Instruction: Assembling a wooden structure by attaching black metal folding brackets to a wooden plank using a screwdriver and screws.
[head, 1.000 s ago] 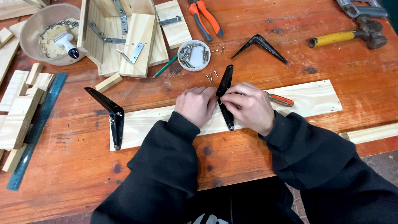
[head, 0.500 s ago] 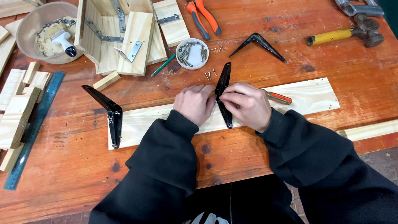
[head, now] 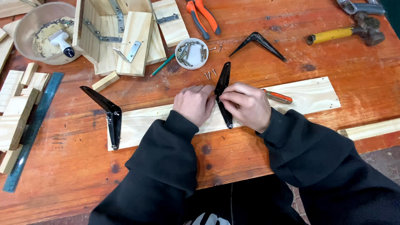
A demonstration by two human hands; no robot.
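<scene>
- Pinching the black angle bracket from both sides, your left hand and right hand meet at the middle of the pale pine board.
- Your left hand lies knuckles up, fingers curled, its fingertips touching the bracket's edge; it is not closed around anything.
- Your right hand grips the bracket between thumb and fingertips, at 3 o'clock of the left hand.
- That bracket lies across the board, one leg running past the board's far edge toward 12 o'clock, the other reaching the near edge at 6 o'clock.
- An orange-handled screwdriver lies on the board, poking out from under your right hand at 3 o'clock.
- A second black bracket sits at the board's left end, at 9 o'clock of your hands.
- A third black bracket lies on the table at 1 o'clock, well apart.
- Loose screws lie just beyond the held bracket, and a small white dish of screws stands at 12 o'clock.
- Orange pliers and a yellow-handled hammer lie along the far side.
- A steel ruler lies at far 9 o'clock beside wood offcuts.
</scene>
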